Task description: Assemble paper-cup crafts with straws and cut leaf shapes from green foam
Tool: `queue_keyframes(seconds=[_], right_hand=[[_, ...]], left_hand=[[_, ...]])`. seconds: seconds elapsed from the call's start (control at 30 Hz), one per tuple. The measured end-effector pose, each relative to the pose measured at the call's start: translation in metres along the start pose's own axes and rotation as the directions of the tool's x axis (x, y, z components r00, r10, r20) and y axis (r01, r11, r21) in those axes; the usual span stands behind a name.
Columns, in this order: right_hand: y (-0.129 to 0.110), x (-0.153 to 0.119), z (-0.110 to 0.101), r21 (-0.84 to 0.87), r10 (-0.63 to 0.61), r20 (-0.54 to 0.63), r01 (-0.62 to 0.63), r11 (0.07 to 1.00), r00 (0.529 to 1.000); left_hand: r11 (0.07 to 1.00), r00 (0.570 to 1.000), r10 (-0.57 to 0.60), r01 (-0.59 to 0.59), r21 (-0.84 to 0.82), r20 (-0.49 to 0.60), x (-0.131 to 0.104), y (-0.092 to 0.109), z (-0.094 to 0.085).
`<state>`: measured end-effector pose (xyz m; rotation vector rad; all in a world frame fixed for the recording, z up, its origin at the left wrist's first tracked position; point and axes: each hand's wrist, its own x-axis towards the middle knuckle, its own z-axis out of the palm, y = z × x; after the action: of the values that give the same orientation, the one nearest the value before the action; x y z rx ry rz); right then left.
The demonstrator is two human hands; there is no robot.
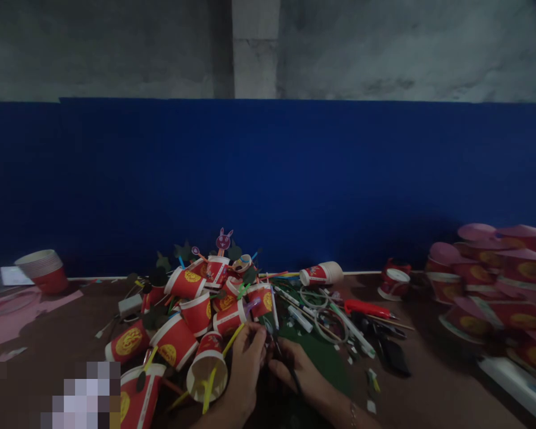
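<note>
From the head view, both hands meet low at the centre of the brown worktop (429, 381). The left hand (245, 363) has its fingers (256, 336) pinched on a small dark piece (270, 345), too dim to name, just beside a heap of red paper cups (196, 316). The right hand (295, 369) curls closed around a thin black stick (295, 381), over green sheet (326, 357). A red cutter (366, 308) lies farther right.

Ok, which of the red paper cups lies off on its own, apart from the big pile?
The red paper cup lying on its side by the blue wall, right of the pile, white bottom pointing right. The others are heaped together near the left hand.
</note>
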<state>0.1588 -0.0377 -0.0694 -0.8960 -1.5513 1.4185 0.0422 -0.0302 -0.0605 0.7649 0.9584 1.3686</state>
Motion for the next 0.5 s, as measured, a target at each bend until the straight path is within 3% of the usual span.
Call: queue_keyframes(seconds=[0.5], right_hand=[[-0.0056, -0.0009, 0.0011, -0.016, -0.021, -0.033, 0.020, 1.000, 0.999]], left_hand=[[1.000, 1.000, -0.006, 0.007, -0.021, 0.015, 0.0012, -0.0031, -0.0017]])
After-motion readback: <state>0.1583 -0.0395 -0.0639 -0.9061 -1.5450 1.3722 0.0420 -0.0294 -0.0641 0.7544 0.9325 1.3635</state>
